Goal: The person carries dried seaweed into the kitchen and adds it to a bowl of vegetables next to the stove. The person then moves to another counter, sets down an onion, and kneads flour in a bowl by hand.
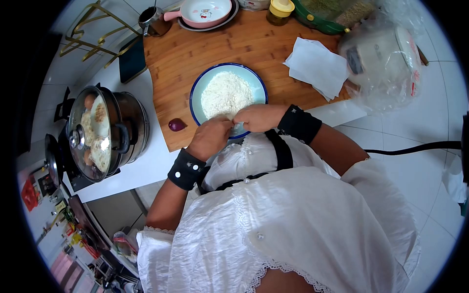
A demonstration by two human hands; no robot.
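A pale enamel bowl with a dark blue rim (192, 93) holds a heap of white flour (226, 94). My left hand (211, 136) and my right hand (259, 117) meet over the bowl's near edge, beside the flour. The fingers of both are curled in and pinched close together. Whatever lies between the fingertips is too small or too hidden to name. Black wristbands cover both wrists. A small purple onion (177, 125) rests on the wooden board (168, 73), left of the bowl.
A lidded glass steamer (100, 134) with eggs and other food inside stands at the left. White paper sheets (317, 68) lie right of the bowl, near a plastic-wrapped appliance (378, 63). Behind are a pink pan (205, 12), a metal cup (154, 22) and a yellow-lidded jar (280, 12).
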